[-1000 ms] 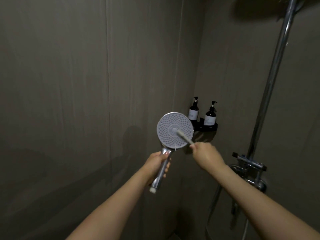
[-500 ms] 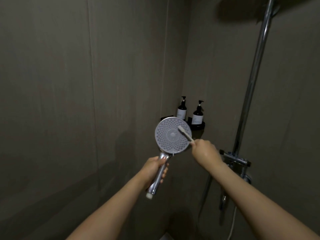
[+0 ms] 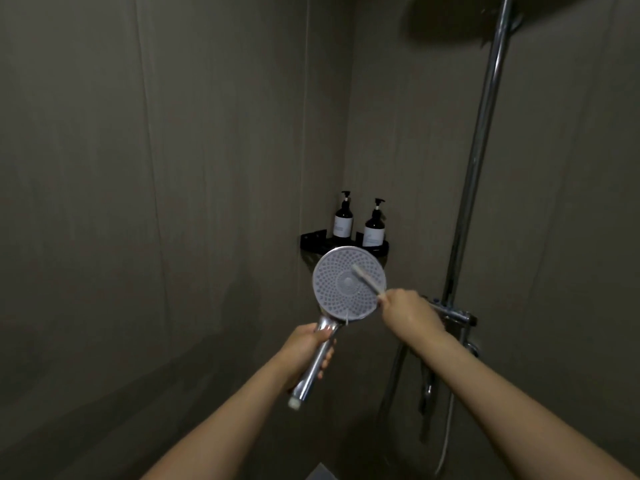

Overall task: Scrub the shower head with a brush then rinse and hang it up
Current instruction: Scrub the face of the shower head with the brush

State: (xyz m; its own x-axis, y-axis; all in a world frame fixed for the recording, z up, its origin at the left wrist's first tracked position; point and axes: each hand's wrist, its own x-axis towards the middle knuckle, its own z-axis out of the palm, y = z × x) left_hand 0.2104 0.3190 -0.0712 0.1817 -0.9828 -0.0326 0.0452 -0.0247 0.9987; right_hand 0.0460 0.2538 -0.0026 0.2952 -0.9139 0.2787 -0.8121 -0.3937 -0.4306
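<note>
A round hand shower head [image 3: 341, 289] with a pale grey nozzle face and chrome handle is held upright in front of me, its face turned toward me. My left hand [image 3: 308, 348] grips the chrome handle below the head. My right hand [image 3: 408, 315] grips a slim white brush [image 3: 367, 283], whose bristle end lies on the upper right part of the nozzle face. The brush's rear end is hidden in my fist.
A chrome riser pole [image 3: 481, 150] runs up the right wall to a dark overhead shower [image 3: 460, 22]. The chrome mixer valve [image 3: 457, 317] sits behind my right hand. Two dark pump bottles [image 3: 374, 225] stand on a black corner shelf [image 3: 313, 237]. A hose [image 3: 446, 441] hangs below.
The brush tip has shifted over the nozzle face, from the centre toward the upper right. The shower head and both hands stay together while my view has swung to the right.
</note>
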